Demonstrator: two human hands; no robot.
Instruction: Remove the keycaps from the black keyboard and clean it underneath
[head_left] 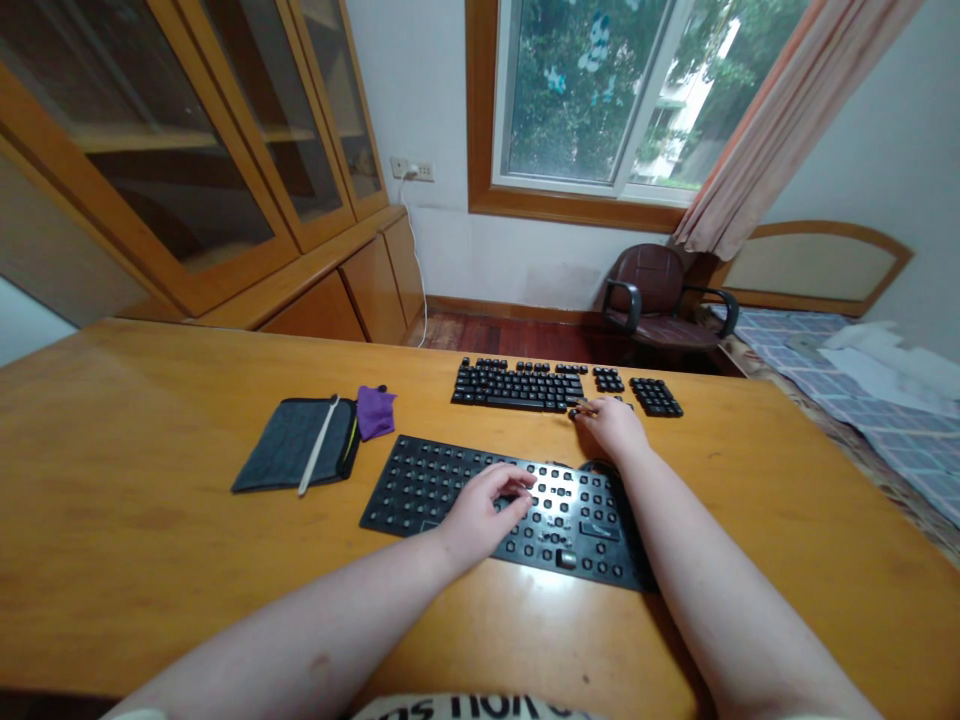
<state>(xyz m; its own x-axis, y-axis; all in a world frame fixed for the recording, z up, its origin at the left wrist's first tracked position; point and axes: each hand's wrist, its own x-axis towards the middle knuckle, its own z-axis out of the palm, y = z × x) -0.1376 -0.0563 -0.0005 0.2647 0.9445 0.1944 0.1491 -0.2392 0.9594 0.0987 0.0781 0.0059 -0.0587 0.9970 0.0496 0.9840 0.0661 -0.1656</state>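
Observation:
A black keyboard base without most of its keycaps lies slantwise on the table, rows of switches showing. My left hand rests over its middle, thumb and fingers curved with a gap between them and nothing in them. Farther back, loose black keycaps are laid out in keyboard order. My right hand reaches to the lower right of that main block, its fingertips pinched at a small black keycap. The fingertips are small and partly hidden here. One wide dark keycap sits on the base near its front edge.
To the left lie a dark grey zip pouch, a pale flat stick across it, and a purple cloth. More keycaps form a number block at right. A cable shows behind the base. Beyond the table stands a chair.

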